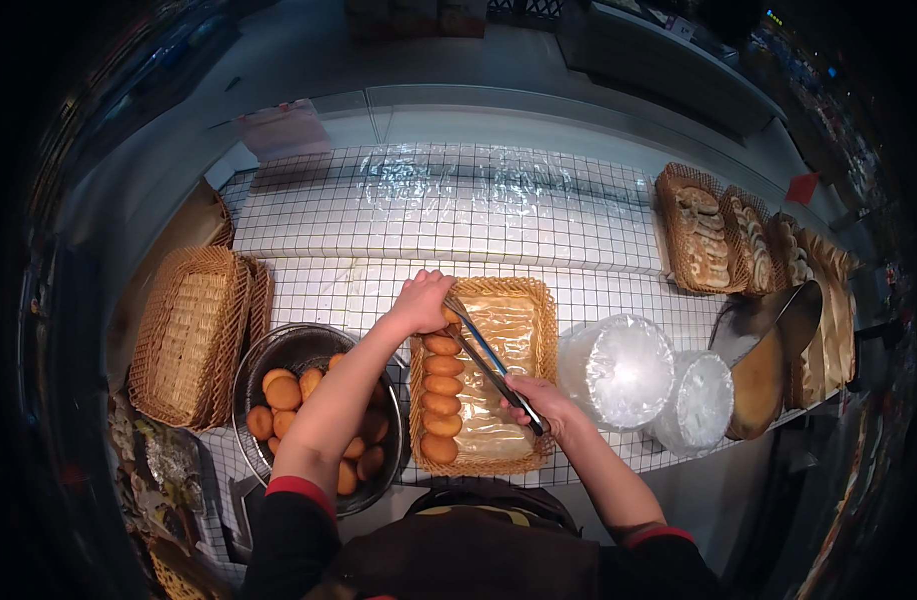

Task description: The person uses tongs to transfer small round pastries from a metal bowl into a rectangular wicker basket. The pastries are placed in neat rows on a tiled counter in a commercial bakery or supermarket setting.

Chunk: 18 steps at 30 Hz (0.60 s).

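Observation:
My right hand (537,401) grips a pair of metal tongs (485,356) with dark handles. The tongs slant toward the far left corner of a rectangular wicker basket (547,360). A bun partly shows at their tips. My left hand (422,301) is over that same corner, beside the tips; its fingertips are partly hidden, so whether it holds the rim or a bun is unclear. Browned round buns (441,405) stand in one column along the basket's left side, on a clear plastic liner (500,390). Under my left forearm, a round mesh bowl (242,420) contains several more buns (283,392).
Empty wicker baskets (192,337) lean at the left. Two plastic-wrapped round stacks (627,371) stand right of the basket, near a curved brown-and-clear container (762,375). Bread-filled baskets (702,232) line the far right. A checked cloth (443,217) covers the counter, with a glass guard (458,97) behind.

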Tool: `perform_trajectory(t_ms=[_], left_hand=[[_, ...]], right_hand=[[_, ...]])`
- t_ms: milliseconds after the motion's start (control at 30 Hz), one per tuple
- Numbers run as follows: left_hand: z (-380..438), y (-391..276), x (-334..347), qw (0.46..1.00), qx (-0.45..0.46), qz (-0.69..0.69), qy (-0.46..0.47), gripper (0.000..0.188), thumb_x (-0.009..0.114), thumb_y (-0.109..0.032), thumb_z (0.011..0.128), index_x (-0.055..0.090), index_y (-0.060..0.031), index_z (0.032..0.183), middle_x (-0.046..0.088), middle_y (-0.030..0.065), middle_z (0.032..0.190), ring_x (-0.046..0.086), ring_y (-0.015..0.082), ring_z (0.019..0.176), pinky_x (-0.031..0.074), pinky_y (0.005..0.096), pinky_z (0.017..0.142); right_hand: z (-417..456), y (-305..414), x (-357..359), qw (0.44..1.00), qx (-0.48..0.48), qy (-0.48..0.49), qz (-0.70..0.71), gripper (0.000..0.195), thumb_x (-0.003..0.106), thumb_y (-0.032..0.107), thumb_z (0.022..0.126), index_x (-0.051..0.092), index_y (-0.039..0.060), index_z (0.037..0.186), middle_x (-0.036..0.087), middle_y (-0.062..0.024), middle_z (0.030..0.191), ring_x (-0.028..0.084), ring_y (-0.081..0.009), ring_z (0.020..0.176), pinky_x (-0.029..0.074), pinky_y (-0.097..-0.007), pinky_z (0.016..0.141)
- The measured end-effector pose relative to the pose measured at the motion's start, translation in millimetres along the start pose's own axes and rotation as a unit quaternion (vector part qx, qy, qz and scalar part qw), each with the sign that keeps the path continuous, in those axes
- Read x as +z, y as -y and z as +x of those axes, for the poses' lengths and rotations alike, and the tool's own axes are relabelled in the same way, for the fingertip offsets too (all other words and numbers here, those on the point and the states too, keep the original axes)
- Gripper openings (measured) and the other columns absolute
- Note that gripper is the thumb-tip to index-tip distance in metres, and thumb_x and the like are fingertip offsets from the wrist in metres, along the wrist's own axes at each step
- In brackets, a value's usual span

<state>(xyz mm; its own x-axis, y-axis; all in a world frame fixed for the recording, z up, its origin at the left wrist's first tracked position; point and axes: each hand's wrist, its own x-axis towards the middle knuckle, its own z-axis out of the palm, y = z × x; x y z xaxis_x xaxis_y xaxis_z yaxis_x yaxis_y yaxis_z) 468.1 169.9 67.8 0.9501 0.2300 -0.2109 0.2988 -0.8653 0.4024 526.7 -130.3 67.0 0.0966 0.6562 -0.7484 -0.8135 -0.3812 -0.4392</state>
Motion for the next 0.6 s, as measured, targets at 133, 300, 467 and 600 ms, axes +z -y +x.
perform_trajectory(t_ms=[133,300,467,600], left_hand=[[18.4,5.0,13.0,0.997,-0.037,0.033,0.053,0.067,0.081,-0.028,0.066,0.06,-0.0109,0.127,0.06,0.0112,0.119,0.053,0.0329,0.118,0.043,0.0477,0.1],[15.1,-1.5,21.3,0.998,-0.029,0.057,-0.003,0.054,0.077,-0.024,0.069,0.061,-0.0097,0.119,0.059,0.012,0.115,0.054,0.0328,0.115,0.044,0.0467,0.098],[13.0,-10.8,32.9,0.999,-0.009,0.029,-0.032,0.047,0.073,-0.016,0.07,0.062,-0.0081,0.116,0.055,0.0145,0.118,0.052,0.0326,0.116,0.045,0.0436,0.098],[7.2,-15.3,37.8,0.997,0.006,0.017,-0.07,0.047,0.072,-0.014,0.07,0.063,-0.0079,0.115,0.055,0.015,0.116,0.052,0.0339,0.114,0.046,0.0442,0.097]], right_hand=[[1.6,3.4,0.2,1.0,0.013,0.006,0.008,0.03,0.057,0.033,0.105,0.06,0.0035,0.101,0.066,-0.0082,0.081,0.054,-0.0108,0.052,0.042,-0.0237,0.04],[-59.0,-11.5,-14.3,1.0,-0.009,-0.011,-0.016,0.03,0.057,0.034,0.105,0.061,0.0049,0.101,0.065,-0.0064,0.077,0.055,-0.0104,0.052,0.043,-0.0236,0.042],[-91.7,-38.4,-27.5,0.994,-0.045,-0.09,-0.051,0.03,0.058,0.034,0.104,0.062,0.0046,0.101,0.064,-0.005,0.076,0.056,-0.0103,0.052,0.043,-0.0243,0.044],[-69.1,-49.2,-26.5,0.992,-0.07,-0.088,-0.061,0.028,0.059,0.032,0.104,0.062,0.0046,0.1,0.063,-0.0044,0.075,0.057,-0.0106,0.052,0.042,-0.025,0.043]])
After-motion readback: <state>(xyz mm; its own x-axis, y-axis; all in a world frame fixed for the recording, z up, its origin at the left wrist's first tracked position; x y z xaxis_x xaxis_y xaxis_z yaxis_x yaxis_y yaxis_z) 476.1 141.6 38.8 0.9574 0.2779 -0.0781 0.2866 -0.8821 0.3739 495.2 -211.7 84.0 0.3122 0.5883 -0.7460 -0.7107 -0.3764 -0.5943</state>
